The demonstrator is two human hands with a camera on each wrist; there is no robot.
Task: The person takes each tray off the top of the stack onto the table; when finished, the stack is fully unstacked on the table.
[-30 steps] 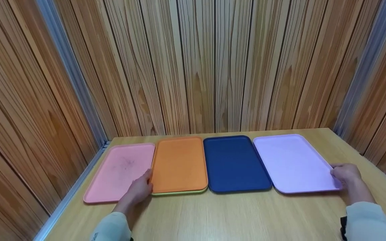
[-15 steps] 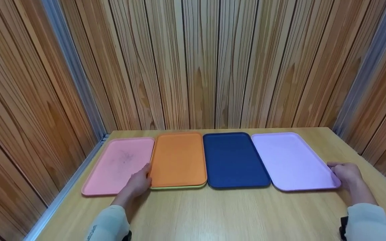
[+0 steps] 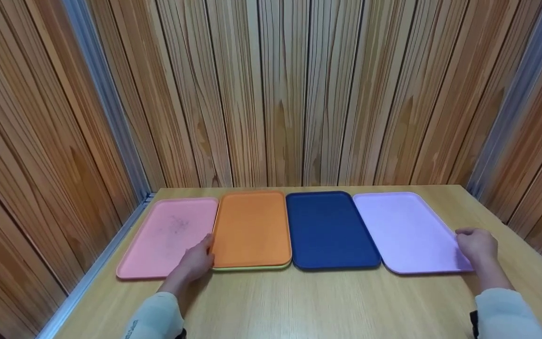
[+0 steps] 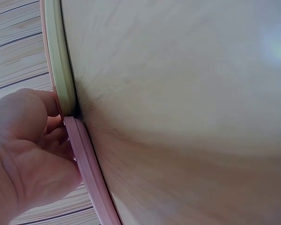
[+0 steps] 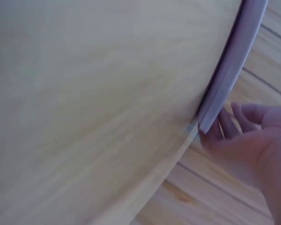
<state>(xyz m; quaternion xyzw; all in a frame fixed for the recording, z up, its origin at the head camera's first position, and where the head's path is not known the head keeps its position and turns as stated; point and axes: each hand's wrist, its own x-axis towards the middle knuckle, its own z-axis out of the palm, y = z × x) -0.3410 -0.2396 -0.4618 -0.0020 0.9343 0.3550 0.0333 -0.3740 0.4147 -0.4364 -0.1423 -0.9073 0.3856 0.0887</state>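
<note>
Several rectangular trays lie side by side in the head view: pink (image 3: 158,240), orange (image 3: 252,230), navy blue (image 3: 332,230) and lavender (image 3: 407,235). A yellow-green tray (image 4: 62,61) lies beneath the orange one, its rim showing. My left hand (image 3: 196,262) lies over the pink tray's right side, fingertips against the left rim of the orange and yellow-green stack. At the lavender tray's right rim, my right hand (image 3: 479,246) presses with its fingers, covering part of the edge. The right wrist view shows these fingers (image 5: 227,123) at the tray's corner.
The trays rest on a light wooden table (image 3: 327,301). Wood-grain panels (image 3: 280,94) rise behind and at both sides, with metal posts (image 3: 111,103) in the corners. The pink tray has dark scuffs in its middle.
My right hand has moved a little left along with the lavender tray's near right corner. My left hand has kept its place at the orange tray's edge. The head view has tilted slightly.
</note>
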